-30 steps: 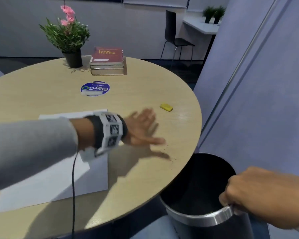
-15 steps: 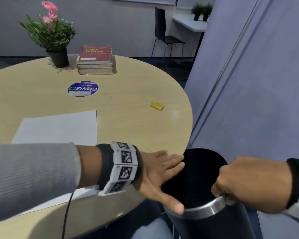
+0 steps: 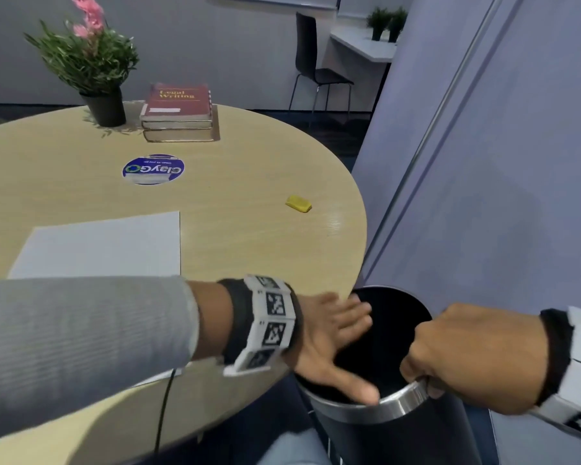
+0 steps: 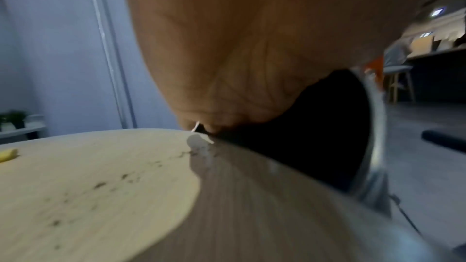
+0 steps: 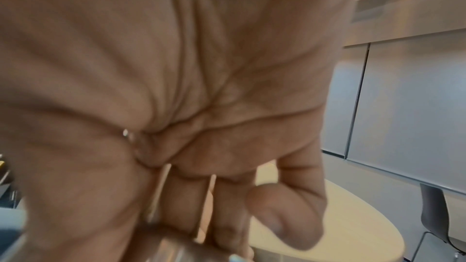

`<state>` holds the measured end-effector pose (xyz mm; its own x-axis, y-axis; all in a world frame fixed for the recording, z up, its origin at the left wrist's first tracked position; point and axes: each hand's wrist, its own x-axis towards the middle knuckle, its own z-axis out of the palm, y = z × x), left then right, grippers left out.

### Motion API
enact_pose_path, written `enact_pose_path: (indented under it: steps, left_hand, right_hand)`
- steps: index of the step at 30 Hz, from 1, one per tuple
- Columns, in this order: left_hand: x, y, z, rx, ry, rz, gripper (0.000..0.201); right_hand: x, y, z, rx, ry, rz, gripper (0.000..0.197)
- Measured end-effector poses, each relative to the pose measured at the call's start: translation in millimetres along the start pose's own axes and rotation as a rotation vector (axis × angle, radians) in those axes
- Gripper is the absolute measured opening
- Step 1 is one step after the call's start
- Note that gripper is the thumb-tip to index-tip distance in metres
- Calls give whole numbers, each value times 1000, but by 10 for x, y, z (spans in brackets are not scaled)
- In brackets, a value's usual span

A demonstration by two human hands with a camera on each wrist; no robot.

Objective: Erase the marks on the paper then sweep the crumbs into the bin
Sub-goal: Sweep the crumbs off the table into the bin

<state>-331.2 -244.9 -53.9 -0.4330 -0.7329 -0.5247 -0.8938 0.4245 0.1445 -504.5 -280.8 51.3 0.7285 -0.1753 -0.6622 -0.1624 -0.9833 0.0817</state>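
Step now: the person is sweeping the crumbs off the table [image 3: 249, 182] and into the bin [image 3: 393, 406].
Left hand: the left hand [image 3: 329, 333] is flat with its fingers straight and spread a bit. It sits at the table edge, with the fingers out over the dark mouth of the bin. It holds nothing.
Right hand: the right hand [image 3: 473, 357] has its fingers curled over the shiny rim of the bin and grips it, right across from the left hand.
Bin: it is tucked just beside the table edge, under the left fingers.
Crumbs: in the left wrist view some dark crumbs [image 4: 100, 185] lie on the table behind the left hand. So the job does not look done.
Paper: the paper [image 3: 104, 243] lies behind the left arm, and no marks show on it.
Eraser: the yellow eraser [image 3: 298, 203] lies on the table, well ahead of the left hand.
How to do it well: keep the side of the left hand down on the wood, so no bits slip under. Push slowly toward the bin. Hold the rim close against the table edge and a little lower, so bits fall in and not on the floor.
Watch out: a fast push may flick crumbs past the bin.
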Motion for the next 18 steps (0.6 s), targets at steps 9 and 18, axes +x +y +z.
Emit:
enact_pose_path:
  steps: [9,18]
  left_hand:
    - [-872,-921,47,-1,-66,-598,146]
    - [-463,348,191,-168,11,4,112]
  right_hand:
    - [26,-100,-7,-10,-7,-22,21]
    - [138,-194,-88,-70,-45,-16,13]
